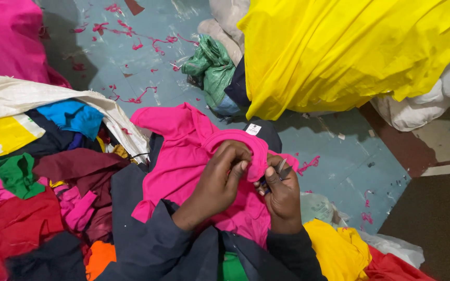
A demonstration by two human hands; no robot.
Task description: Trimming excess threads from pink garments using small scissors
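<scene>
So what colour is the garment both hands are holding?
Bright pink garment, seen in the head view.

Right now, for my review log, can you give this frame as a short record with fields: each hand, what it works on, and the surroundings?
left hand: pinches the collar of the pink garment
right hand: holds small thread snips at the collar, fingers curled around them
left of lap: heap of mixed coloured fabric pieces
upper right: large yellow cloth bundle
floor: blue-green, strewn with pink scraps
centre top: green woven sack
</scene>
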